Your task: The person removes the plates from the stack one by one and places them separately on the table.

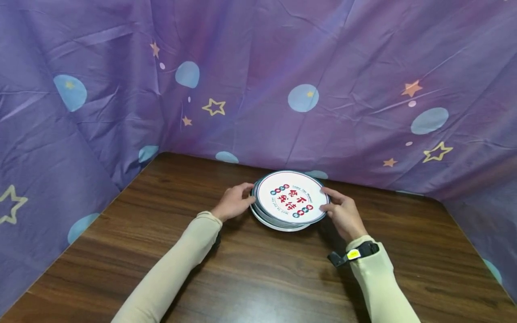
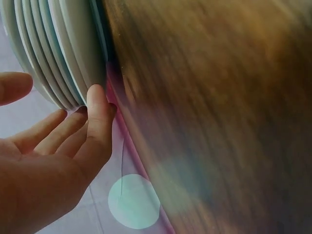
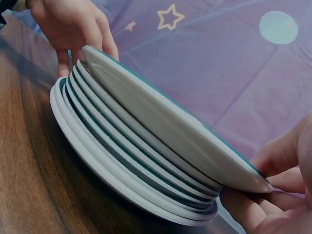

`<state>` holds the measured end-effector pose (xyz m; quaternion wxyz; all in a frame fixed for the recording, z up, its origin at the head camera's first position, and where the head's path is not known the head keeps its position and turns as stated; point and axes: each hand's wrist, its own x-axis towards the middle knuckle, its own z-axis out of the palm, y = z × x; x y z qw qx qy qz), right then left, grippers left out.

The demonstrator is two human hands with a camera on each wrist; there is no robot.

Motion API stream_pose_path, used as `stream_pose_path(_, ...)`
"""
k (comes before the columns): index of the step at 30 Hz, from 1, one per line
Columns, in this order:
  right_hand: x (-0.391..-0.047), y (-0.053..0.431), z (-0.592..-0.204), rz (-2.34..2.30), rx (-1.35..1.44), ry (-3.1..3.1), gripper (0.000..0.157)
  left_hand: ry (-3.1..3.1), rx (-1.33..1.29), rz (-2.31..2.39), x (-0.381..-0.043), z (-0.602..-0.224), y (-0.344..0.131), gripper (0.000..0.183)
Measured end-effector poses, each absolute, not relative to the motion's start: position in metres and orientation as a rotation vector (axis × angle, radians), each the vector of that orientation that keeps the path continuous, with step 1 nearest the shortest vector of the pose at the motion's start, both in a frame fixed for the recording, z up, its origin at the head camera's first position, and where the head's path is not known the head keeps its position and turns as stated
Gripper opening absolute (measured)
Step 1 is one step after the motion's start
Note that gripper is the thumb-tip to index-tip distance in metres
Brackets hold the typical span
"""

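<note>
A stack of white plates [image 1: 278,227] with green-blue rims stands toward the back of the table. Its top plate [image 1: 288,197] bears red characters and coloured dots, and in the right wrist view it sits tilted, its edge slightly raised off the plates below. My right hand [image 1: 344,214] pinches that plate's right rim, thumb above and fingers beneath. On the opposite side my left hand [image 1: 234,201] touches the stack's edges with its fingertips; in the left wrist view its thumb [image 2: 14,87] is apart from the plates.
The stack rests on a dark brown wooden table [image 1: 258,278]. Behind and beside it hangs a purple curtain [image 1: 250,67] with stars and pale blue circles, meeting the table's back edge close behind the plates. A black strap [image 1: 365,250] circles the right wrist.
</note>
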<state>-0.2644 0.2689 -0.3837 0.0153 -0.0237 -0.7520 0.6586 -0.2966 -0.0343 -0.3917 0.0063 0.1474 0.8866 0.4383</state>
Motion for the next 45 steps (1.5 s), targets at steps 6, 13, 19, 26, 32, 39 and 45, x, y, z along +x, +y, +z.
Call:
stream_pose_path(6, -0.265, 0.271, -0.384, 2.051, -0.124, -2.312, 0.066, 2.820, 0.488, 1.340, -0.299, -0.396, -0.034, 0.047)
stream_pose_path(13, -0.265, 0.272, -0.382, 2.209, -0.175, -2.195, 0.068, 2.847, 0.478, 1.308, -0.299, -0.395, -0.035, 0.048)
stream_pose_path(19, -0.266, 0.273, -0.381, 2.270, -0.218, -2.143, 0.070, 2.834, 0.482, 1.290, -0.300, -0.394, -0.037, 0.050)
stream_pose_path(26, -0.267, 0.273, -0.380, 2.295, -0.225, -2.072, 0.069, 2.813, 0.481, 1.281, -0.300, -0.393, -0.038, 0.050)
stream_pose_path(32, -0.266, 0.275, -0.379, 2.302, -0.235, -2.036, 0.070, 2.801, 0.468, 1.274, -0.301, -0.392, -0.038, 0.051)
stream_pose_path(39, -0.265, 0.282, -0.377, 2.309, -0.240, -1.990, 0.071, 2.796, 0.475, 1.282, -0.302, -0.391, -0.038, 0.051)
stream_pose_path(45, -0.259, 0.293, -0.373, 2.336, -0.253, -1.948, 0.070, 2.801, 0.473, 1.267, -0.300, -0.391, -0.037, 0.052)
